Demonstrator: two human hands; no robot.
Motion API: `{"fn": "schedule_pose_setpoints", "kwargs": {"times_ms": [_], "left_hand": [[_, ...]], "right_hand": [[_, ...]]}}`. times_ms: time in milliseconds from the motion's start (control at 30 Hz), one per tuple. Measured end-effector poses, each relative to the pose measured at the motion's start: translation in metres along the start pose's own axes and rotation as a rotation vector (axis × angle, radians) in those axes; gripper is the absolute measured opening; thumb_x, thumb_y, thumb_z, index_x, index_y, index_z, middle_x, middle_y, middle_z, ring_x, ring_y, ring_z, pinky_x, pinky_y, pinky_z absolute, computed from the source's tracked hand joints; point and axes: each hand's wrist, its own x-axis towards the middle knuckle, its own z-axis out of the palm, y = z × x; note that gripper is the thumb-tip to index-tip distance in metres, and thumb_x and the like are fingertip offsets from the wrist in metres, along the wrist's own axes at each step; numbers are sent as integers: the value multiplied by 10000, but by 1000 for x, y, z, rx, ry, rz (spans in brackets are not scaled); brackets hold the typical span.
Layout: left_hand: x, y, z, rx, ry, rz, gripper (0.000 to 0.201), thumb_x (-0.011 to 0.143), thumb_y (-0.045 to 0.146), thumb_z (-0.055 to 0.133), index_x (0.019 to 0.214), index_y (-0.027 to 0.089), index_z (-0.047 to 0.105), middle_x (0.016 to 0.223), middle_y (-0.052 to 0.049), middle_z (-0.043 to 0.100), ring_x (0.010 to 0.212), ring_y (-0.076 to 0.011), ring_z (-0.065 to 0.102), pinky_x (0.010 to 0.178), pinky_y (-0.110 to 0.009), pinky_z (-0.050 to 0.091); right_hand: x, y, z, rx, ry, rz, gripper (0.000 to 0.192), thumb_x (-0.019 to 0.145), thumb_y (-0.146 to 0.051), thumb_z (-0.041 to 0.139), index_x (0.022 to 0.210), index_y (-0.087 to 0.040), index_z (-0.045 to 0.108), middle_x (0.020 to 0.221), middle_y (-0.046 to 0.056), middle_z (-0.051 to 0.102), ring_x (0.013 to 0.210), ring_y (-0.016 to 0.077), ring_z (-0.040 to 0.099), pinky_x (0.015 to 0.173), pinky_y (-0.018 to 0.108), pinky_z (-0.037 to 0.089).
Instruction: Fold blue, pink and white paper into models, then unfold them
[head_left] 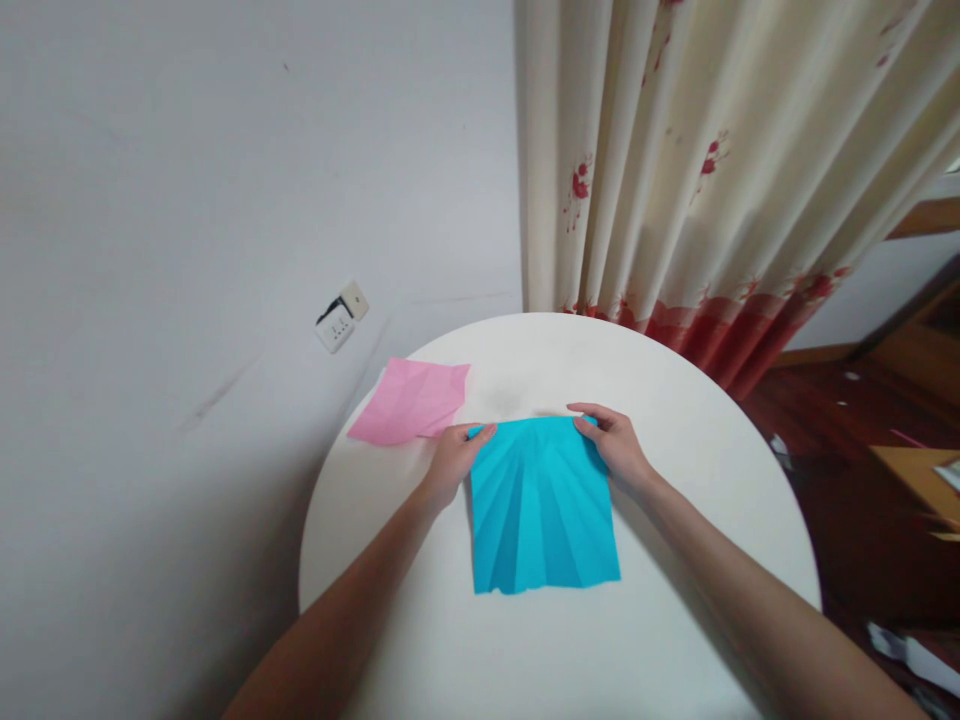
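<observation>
A blue sheet of paper, marked with fan-like creases, is stretched between my two hands above the table. My left hand pinches its far left corner, thumb on top and fingers behind the sheet. At the far right corner my right hand grips the paper between thumb and fingers, one finger extending past the edge. The near edge of the sheet looks slightly ragged. To the left of my left hand, a creased pink sheet of paper lies on the table.
The round white table stands against a white wall with a socket at the left. A cream and red curtain hangs behind it. On the dark floor at the right are a cardboard piece and scattered scraps.
</observation>
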Motion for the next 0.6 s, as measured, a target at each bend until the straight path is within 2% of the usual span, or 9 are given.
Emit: {"fn": "schedule_pose_setpoints", "kwargs": {"times_ms": [100, 200, 267, 333, 400, 467, 600], "left_hand": [[1, -6, 8, 42, 145, 131, 288, 794, 403, 713, 984, 193, 760, 942, -59, 728, 744, -180, 603, 666, -251, 438], [0, -8, 11, 96, 250, 247, 366, 830, 315, 660, 1188, 238, 676, 911, -17, 692, 601, -131, 506, 603, -232, 391], [1, -7, 11, 151, 264, 308, 276, 861, 297, 599, 1113, 231, 690, 859, -5, 675, 600, -136, 501, 623, -239, 397], [1, -4, 10, 217, 262, 368, 195, 878, 279, 539, 927, 205, 713, 856, -20, 683, 730, -167, 574, 726, -258, 430], [2, -3, 9, 262, 245, 387, 224, 877, 261, 502, 817, 192, 706, 863, -35, 700, 853, -201, 613, 813, -290, 444], [2, -2, 8, 275, 215, 362, 233, 874, 267, 504, 840, 188, 721, 901, -43, 724, 911, -218, 634, 858, -320, 454], [-2, -2, 10, 234, 151, 294, 266, 846, 361, 641, 1029, 199, 745, 1088, -67, 740, 1050, -255, 649, 956, -360, 459]], "right_hand": [[-1, 0, 2, 40, 33, -8, 296, 699, -386, 708, 919, -202, 782, 811, 31, 726, 675, 163, 544, 612, 283, 392], [-2, 1, 4, 44, 62, -15, 169, 670, -337, 686, 722, -201, 772, 744, 34, 723, 675, 169, 539, 636, 292, 381], [-2, 1, 5, 68, 61, 5, 145, 649, -313, 685, 690, -205, 772, 729, 35, 725, 688, 177, 547, 654, 298, 380], [-4, 0, 6, 115, 54, 35, 171, 646, -312, 698, 746, -209, 792, 787, 42, 746, 729, 190, 570, 677, 305, 389], [-5, -1, 7, 163, 37, 53, 207, 654, -318, 720, 811, -214, 806, 857, 50, 759, 775, 200, 588, 702, 310, 399], [-6, -2, 6, 202, 20, 53, 233, 660, -327, 744, 855, -218, 812, 899, 53, 763, 808, 204, 596, 725, 313, 407], [-7, -3, 4, 242, 7, 36, 296, 662, -359, 786, 927, -228, 811, 939, 54, 763, 835, 215, 611, 745, 326, 428]]}}
